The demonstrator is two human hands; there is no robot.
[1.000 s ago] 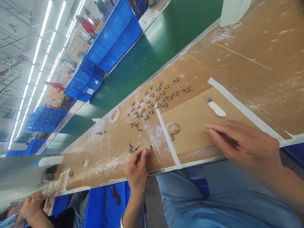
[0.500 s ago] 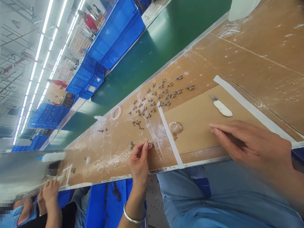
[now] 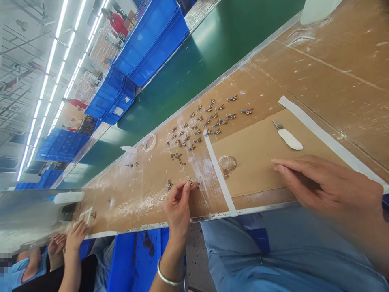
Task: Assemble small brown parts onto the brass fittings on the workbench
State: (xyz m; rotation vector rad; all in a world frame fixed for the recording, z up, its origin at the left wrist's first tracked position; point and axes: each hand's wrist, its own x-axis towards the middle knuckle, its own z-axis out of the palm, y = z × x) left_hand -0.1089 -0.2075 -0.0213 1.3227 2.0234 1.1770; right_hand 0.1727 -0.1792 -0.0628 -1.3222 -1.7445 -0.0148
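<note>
My left hand [image 3: 178, 205] pinches a tiny dark-and-gold figurine [image 3: 191, 182] between thumb and fingertips, just above the brown tabletop. Most of that figurine is hidden by the fingers. Beside the hand lies a small blue figurine [image 3: 169, 185]. Over the brown board, my right hand [image 3: 330, 188] has its thumb and index finger brought together at the tips; whatever may be between them is too small to make out. Left of it sits a small clear dish [image 3: 227, 163]. Farther up lies a blade with a white-wrapped handle [image 3: 290, 139].
Several blue-and-gold figurines [image 3: 212, 116] are spread across the table, with small dark round pieces [image 3: 177, 157] below them. A tape roll [image 3: 149, 142] and a white bottle [image 3: 129, 149] lie near the green belt [image 3: 170, 93]. A co-worker's hands [image 3: 75, 235] are at far left.
The view has shifted slightly, while both my hands keep almost the same pose. At far left, the co-worker's hands have moved apart, one reaching toward the white frame on the table.
</note>
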